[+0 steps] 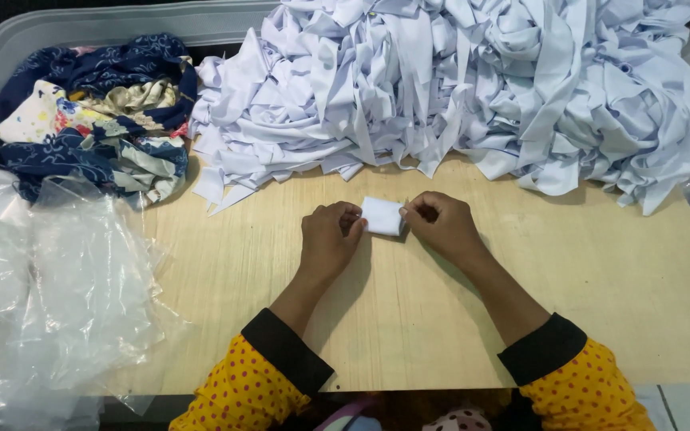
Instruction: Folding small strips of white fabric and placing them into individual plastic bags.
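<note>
1. Small white folded cloth piece (382,215) sits mid-tabletop, held between both hands, just above the wood.
2. Left hand (327,239) pinches its left edge, grip pressed together; right hand (441,225) pinches the right edge likewise.
3. Progress: piece looks already folded compact; big white strip pile (473,88) far behind looks unprocessed, no finished stack visible.
4. Orientation: roughly square, long axis unclear, lies left-right between hands.
5. Patterned fabric (93,112) far left, clear plastic bags (49,295) near left, wooden tabletop (600,295).
</note>
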